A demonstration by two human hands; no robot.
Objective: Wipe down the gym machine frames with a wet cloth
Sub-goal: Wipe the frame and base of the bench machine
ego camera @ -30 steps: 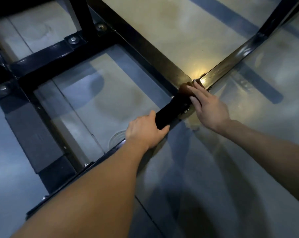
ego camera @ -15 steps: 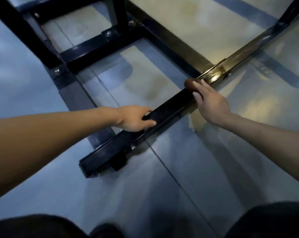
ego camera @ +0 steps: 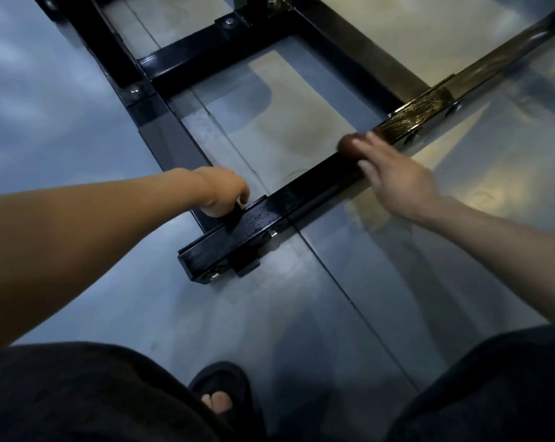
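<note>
Cloth point(ego camera: 349, 145): small brown wad, lay on the black frame rail point(ego camera: 304, 193) under the fingers of the right hand point(ego camera: 394, 180), which pressed it flat rather than gripped it. Judged soft, light, compliant; best held bunched under the palm. Left hand point(ego camera: 222, 194) curled round the rail's far edge near its bolted end, bracing. Rail looked rigid, wet, probably slippery. Floor point(ego camera: 78, 106) glossy.

A black square-tube steel machine frame point(ego camera: 271, 204) lies low on the floor, its nearest bar running from a bolted end cap at lower left up toward the right edge, glossy and speckled with droplets. A small brown wadded cloth point(ego camera: 349, 145) sits on that bar's middle.
</note>
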